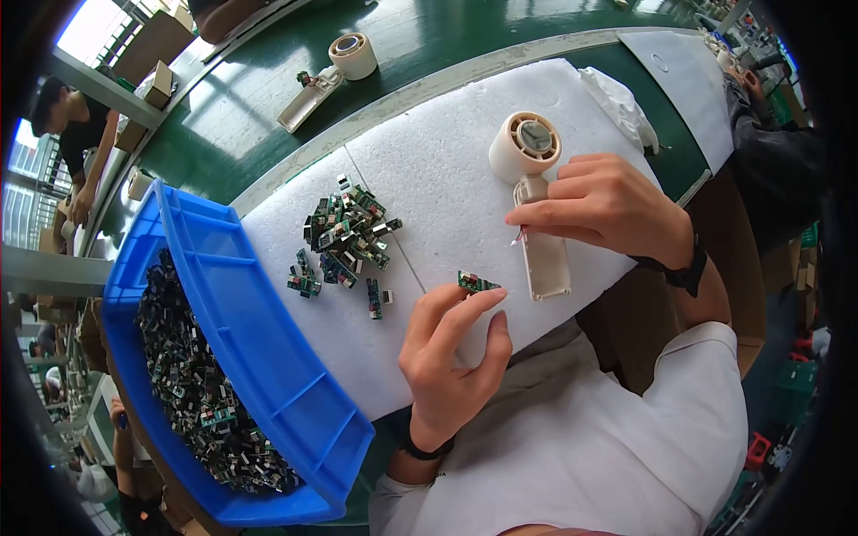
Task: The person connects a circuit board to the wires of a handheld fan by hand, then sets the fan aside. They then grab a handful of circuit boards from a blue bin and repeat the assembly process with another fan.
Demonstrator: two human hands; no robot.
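Note:
My left hand [454, 362] grips a small green circuit board [474, 282] at its fingertips, with the thumb apart from the board. My right hand [608, 207] is bent over a cream handheld fan [527, 147] lying on the white foam sheet. Its fingertips pinch thin wires [517, 236] beside the fan's neck, partly hidden by the fingers. The fan's opened handle [547, 266] points toward me, with its hollow inside showing. Left of my hands lies a loose pile of similar circuit boards [344, 234], and a few sit a little apart from it.
A blue bin [268, 330] full of circuit boards stands at the left. Another fan [352, 57] with its handle opened lies on the green table [429, 45] beyond the foam sheet [438, 134]. A white plastic bag [621, 107] rests at the far right. Other people work on both sides.

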